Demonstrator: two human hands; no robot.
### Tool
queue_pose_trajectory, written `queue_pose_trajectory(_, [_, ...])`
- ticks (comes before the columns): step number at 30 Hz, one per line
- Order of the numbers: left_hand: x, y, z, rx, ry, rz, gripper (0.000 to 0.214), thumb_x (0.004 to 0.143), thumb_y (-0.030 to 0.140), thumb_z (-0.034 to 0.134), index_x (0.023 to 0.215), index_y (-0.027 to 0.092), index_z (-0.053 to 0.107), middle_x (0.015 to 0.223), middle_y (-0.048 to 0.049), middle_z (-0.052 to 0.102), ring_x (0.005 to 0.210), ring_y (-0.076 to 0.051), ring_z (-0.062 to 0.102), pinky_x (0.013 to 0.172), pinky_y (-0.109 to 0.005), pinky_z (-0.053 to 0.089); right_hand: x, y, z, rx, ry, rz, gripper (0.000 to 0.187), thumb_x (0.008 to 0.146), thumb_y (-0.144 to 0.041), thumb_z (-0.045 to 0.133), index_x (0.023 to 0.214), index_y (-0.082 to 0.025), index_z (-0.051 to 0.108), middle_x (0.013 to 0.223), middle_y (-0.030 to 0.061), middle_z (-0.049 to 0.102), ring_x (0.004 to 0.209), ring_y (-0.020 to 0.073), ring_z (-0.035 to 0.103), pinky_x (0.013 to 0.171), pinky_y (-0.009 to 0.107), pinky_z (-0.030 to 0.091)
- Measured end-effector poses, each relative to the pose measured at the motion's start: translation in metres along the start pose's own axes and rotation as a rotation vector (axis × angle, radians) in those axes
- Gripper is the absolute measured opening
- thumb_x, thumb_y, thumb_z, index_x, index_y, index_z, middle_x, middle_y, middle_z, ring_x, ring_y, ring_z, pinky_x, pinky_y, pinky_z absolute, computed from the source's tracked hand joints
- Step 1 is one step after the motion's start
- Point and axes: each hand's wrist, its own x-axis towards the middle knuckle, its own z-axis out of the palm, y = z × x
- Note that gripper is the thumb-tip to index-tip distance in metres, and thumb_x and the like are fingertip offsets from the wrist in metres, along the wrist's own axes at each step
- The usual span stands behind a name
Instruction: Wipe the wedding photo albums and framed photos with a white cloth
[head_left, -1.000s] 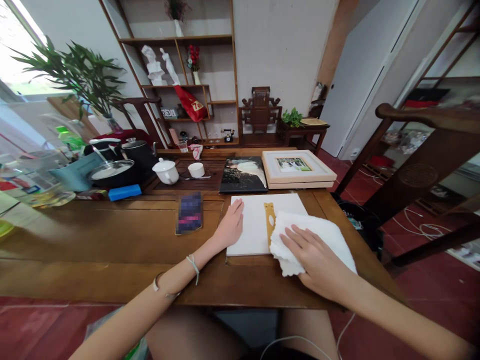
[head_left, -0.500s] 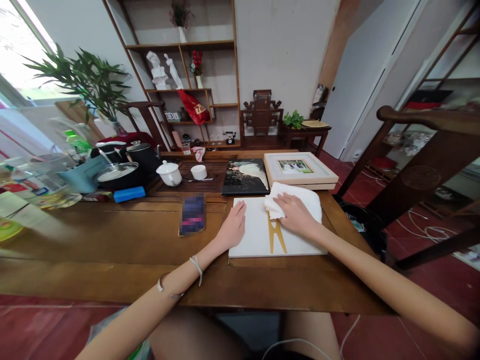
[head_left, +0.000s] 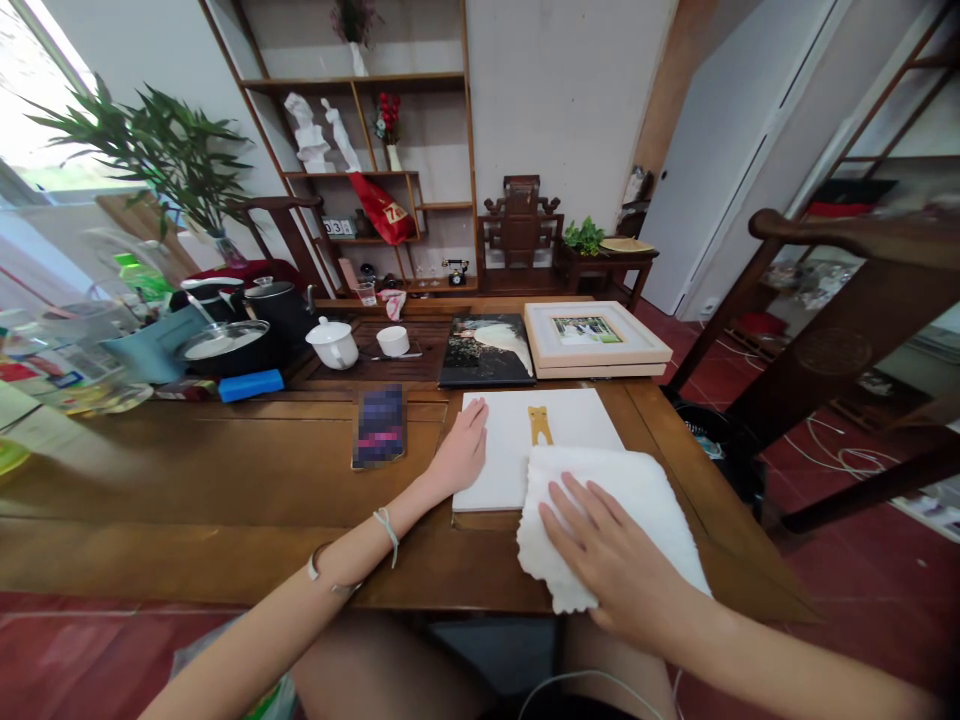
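My left hand [head_left: 459,452] lies flat along the left edge of a white rectangular board [head_left: 504,470], its fingers stretched out and close together. On the board is a mustard-yellow figure [head_left: 539,424], its lower part hidden under a white cloth [head_left: 651,492]. The cloth spreads over the board's front right part and onto the table towards its front edge. My right hand [head_left: 611,555] rests on top of the cloth, fingers extended and slightly apart, pressing it down; the thumb is hidden.
Behind the board lie a dark photo panel [head_left: 487,350] and framed pictures [head_left: 598,340]. A small blurred purple item [head_left: 379,427] lies left of my left hand. Farther left are a white lidded cup [head_left: 332,344], a white bowl [head_left: 393,341], a blue block [head_left: 251,385] and a pan [head_left: 225,347].
My right hand has drawn the white cloth towards me, to the front edge. The figure's upper part now shows and its legs are covered. My left hand stays on the board.
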Motion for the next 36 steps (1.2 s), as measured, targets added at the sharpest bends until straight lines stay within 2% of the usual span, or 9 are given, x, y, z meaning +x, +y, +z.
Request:
queue_pose_trajectory(3, [0.0,0.0,-0.001,0.015,-0.016,0.007,0.049,0.097,0.022,0.025,0.14,0.003,0.038,0.152,-0.0222,0.032,0.144,-0.028,0.025,0.119,-0.05,0.02,0.016,0.017,-0.003,0.03,-0.008,0.039,0.084,0.06,-0.013,0.061,0.142,-0.008,0.041,0.151,0.0222,0.036,0.142,0.0388,0.024,0.113,0.055,0.024])
queue_pose_trajectory(8, [-0.001,0.0,-0.002,0.02,-0.028,0.01,0.049,0.098,0.024,0.025,0.141,0.004,0.037,0.152,-0.0217,0.032,0.144,-0.028,0.025,0.119,-0.049,0.021,0.063,0.068,-0.005,0.031,0.034,0.237,0.073,0.068,-0.009,0.052,0.141,-0.008,0.042,0.149,0.0192,0.04,0.14,0.0339,0.031,0.112,0.051,0.026])
queue_pose_trajectory(11, [-0.001,0.0,-0.002,0.009,-0.022,0.008,0.048,0.098,0.025,0.025,0.142,0.006,0.036,0.152,-0.0213,0.032,0.144,-0.028,0.025,0.118,-0.051,0.021,0.091,0.088,-0.01,0.027,0.073,0.303,0.057,0.075,-0.011,0.048,0.132,-0.008,0.05,0.136,0.0193,0.054,0.13,0.0331,0.044,0.105,0.047,0.035])
queue_pose_trajectory(15, [-0.001,0.002,-0.004,-0.004,-0.028,0.01,0.047,0.098,0.022,0.026,0.142,0.008,0.035,0.153,-0.0202,0.031,0.145,-0.029,0.024,0.118,-0.052,0.021,0.121,0.086,-0.019,0.0,0.067,0.24,0.038,0.077,-0.011,0.048,0.113,-0.012,0.061,0.11,0.0147,0.067,0.106,0.0292,0.058,0.089,0.038,0.042])
queue_pose_trajectory(21, [0.001,0.007,-0.007,-0.019,0.005,0.078,0.041,0.096,0.015,0.029,0.133,0.011,0.045,0.142,-0.0192,0.043,0.14,-0.029,0.032,0.116,-0.054,0.025,0.152,0.065,-0.023,-0.001,0.034,0.086,0.027,0.078,-0.014,0.051,0.103,-0.014,0.062,0.108,0.0142,0.066,0.102,0.0279,0.057,0.083,0.036,0.04])
queue_pose_trajectory(25, [0.0,0.006,-0.008,-0.024,0.01,0.083,0.041,0.097,0.016,0.028,0.134,0.011,0.045,0.144,-0.0193,0.042,0.139,-0.029,0.034,0.117,-0.054,0.025,0.148,0.069,-0.02,0.033,0.056,0.067,0.033,0.077,-0.012,0.05,0.108,-0.014,0.061,0.11,0.0135,0.066,0.104,0.0273,0.057,0.086,0.036,0.04])
queue_pose_trajectory(29, [-0.001,0.002,-0.004,-0.016,-0.003,0.026,0.046,0.098,0.022,0.028,0.14,0.008,0.039,0.151,-0.0195,0.034,0.143,-0.028,0.027,0.118,-0.051,0.023,0.127,0.085,-0.015,0.068,0.118,0.108,0.044,0.074,-0.008,0.048,0.117,-0.012,0.058,0.118,0.0136,0.064,0.115,0.0277,0.053,0.093,0.037,0.04])
queue_pose_trajectory(33, [-0.001,-0.002,0.0,-0.008,0.007,0.001,0.048,0.098,0.023,0.027,0.142,0.009,0.037,0.152,-0.0185,0.033,0.144,-0.027,0.026,0.119,-0.05,0.021,0.101,0.099,-0.013,0.07,0.127,0.212,0.047,0.075,-0.008,0.045,0.119,-0.012,0.057,0.122,0.014,0.063,0.12,0.0292,0.052,0.098,0.041,0.039])
queue_pose_trajectory(36, [-0.001,-0.002,0.001,-0.003,0.01,-0.002,0.048,0.098,0.023,0.027,0.142,0.009,0.036,0.153,-0.0181,0.033,0.144,-0.027,0.026,0.119,-0.05,0.021,0.08,0.094,-0.01,0.022,0.087,0.291,0.056,0.073,-0.008,0.045,0.128,-0.01,0.052,0.134,0.017,0.056,0.129,0.0331,0.044,0.105,0.049,0.035])
